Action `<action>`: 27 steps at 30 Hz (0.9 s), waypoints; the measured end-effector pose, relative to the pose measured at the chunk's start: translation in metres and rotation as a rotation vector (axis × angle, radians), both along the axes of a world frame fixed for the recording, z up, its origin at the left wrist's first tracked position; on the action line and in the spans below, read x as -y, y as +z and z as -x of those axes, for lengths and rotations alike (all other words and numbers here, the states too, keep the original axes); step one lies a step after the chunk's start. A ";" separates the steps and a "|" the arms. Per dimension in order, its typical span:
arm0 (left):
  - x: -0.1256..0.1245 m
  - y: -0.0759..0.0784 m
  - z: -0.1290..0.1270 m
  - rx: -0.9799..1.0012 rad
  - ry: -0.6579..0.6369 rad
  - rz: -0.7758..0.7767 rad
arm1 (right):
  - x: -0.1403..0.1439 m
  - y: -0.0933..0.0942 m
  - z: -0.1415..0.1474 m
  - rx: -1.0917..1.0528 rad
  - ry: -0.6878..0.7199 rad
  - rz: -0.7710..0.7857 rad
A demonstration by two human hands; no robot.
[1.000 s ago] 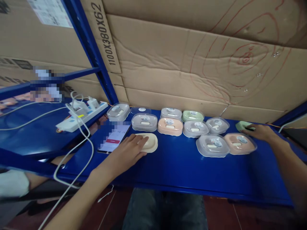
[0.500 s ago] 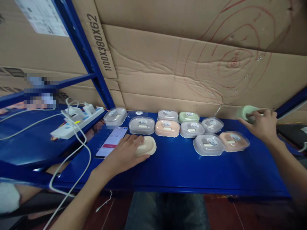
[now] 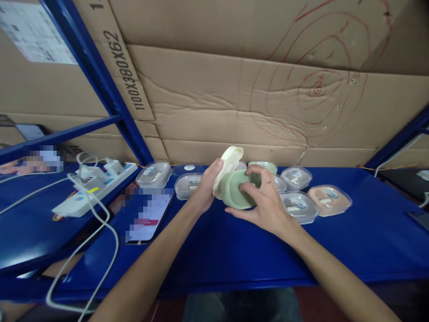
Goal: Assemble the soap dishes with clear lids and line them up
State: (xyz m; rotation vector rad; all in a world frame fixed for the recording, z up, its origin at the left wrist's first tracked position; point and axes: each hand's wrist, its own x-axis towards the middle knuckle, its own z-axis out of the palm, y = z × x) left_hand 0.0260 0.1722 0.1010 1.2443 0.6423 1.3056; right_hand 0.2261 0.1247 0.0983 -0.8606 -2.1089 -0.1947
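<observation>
A cream oval shallow piece (image 3: 233, 156), tilted up on edge, is gripped in my left hand (image 3: 207, 188), thumb along its side. My right hand (image 3: 268, 201) grips a pale green round hollow piece (image 3: 234, 190), with fingertips inside its opening and the thumb underneath. I cannot tell whether that piece is a cup or a roll. The two pieces meet or overlap in front of me, above the blue table (image 3: 214, 250). Behind them stand clear-covered oval boxes, partly hidden by my hands.
Clear-covered boxes include a grey one (image 3: 154, 175) at left, a green one (image 3: 263, 167) behind, and a peach one (image 3: 330, 200) at right. A phone (image 3: 152, 214) lies left of my arm. Beyond it are a white power strip (image 3: 100, 188) and loose cables (image 3: 107, 223). Cardboard (image 3: 208, 80) backs the table.
My left hand has lifted the cream piece off the table and tilted it up. My right hand has brought the green piece from the far right to meet it. The view has shifted slightly.
</observation>
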 end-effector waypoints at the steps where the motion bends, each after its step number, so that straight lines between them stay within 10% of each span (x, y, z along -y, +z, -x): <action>1: 0.000 -0.004 0.001 0.028 -0.030 0.033 | -0.004 -0.003 -0.002 0.000 -0.008 0.009; 15: 0.020 -0.006 0.007 -0.184 -0.113 -0.062 | -0.009 -0.019 -0.019 0.130 -0.013 -0.010; 22: 0.012 0.000 0.016 -0.283 0.103 -0.108 | -0.012 -0.001 -0.031 -0.256 -0.089 -0.037; 27: 0.015 0.003 0.018 -0.723 0.164 -0.427 | -0.019 0.005 -0.047 -0.441 -0.011 -0.103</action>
